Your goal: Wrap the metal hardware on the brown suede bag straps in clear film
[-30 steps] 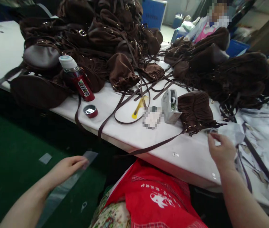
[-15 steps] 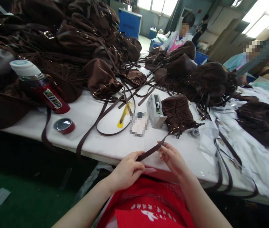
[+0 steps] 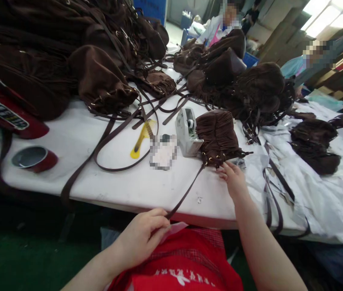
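Observation:
My left hand [image 3: 142, 238] is closed in a pinch on the near end of a thin brown strap [image 3: 186, 193], just off the table's front edge above my red apron [image 3: 186, 266]. The strap runs up across the white table [image 3: 135, 184] to a small brown fringed suede bag [image 3: 217, 137]. My right hand [image 3: 235, 180] reaches onto the table, its fingers curled at the bag's lower fringe; whether it grips anything I cannot make out. A grey tape dispenser [image 3: 186, 133] stands against the bag's left side.
Brown suede bags are heaped at the back left [image 3: 68, 52] and back middle [image 3: 238, 76]. A yellow comb [image 3: 141, 139], a red bottle [image 3: 4, 115] and its red cap [image 3: 33, 158] lie left. Loose straps and white wrapping [image 3: 311, 194] cover the right. Two people work beyond the table.
The view has swung right and closer. My left hand let go of a clear strip and took the strap's end. My right hand slid up the strap to the bag's fringe.

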Demonstrator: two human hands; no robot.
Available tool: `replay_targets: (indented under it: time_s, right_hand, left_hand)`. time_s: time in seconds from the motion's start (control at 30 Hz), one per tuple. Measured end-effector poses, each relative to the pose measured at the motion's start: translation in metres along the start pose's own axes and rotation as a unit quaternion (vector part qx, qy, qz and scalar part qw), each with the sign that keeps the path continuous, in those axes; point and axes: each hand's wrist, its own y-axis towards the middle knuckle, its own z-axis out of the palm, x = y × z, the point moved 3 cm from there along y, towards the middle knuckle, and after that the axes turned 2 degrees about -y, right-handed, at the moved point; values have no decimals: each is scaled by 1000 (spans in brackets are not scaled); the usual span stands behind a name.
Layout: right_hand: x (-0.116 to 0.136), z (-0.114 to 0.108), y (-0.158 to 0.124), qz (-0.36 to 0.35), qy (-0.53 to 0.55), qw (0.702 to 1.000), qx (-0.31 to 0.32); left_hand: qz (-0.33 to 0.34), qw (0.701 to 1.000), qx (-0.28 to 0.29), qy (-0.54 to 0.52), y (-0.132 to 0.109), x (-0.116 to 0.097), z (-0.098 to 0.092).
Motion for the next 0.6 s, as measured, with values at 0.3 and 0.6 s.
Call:
replay_targets:
  time_s: [0.3,0.6]
  right_hand:
    - [16,32,38,141,67,987,38]
    - [47,45,32,150,281,948,-21]
  left_hand:
    - [-19,1000,-10,-3,-5,4,4]
    - [-51,997,-20,-49,-4,10,-8]
